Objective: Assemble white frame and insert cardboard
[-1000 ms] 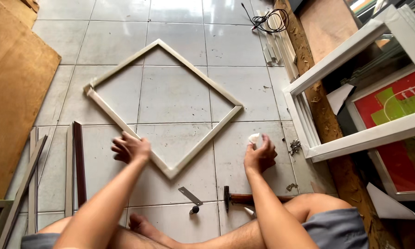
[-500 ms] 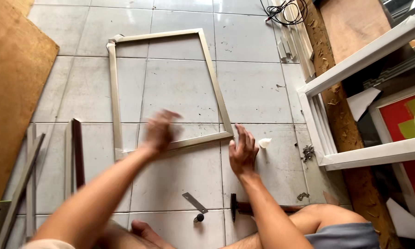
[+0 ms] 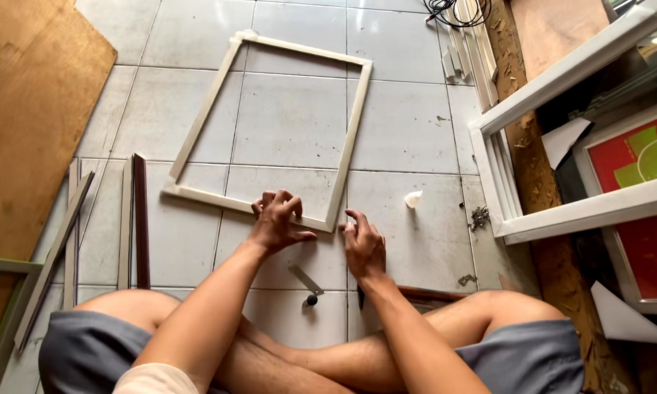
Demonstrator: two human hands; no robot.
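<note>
Pressing hands [image 3: 277, 221] on frame [image 3: 352, 138].

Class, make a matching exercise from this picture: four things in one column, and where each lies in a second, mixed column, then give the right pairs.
Things:
1. left hand
2. right hand
3. white lump
4. plywood sheet

Places:
A. on the tiles right of the frame
B. at the frame's near right corner
C. along the left edge
D. on the frame's near bar

Pairs: 1-D, 2-B, 3-A, 4-C
</note>
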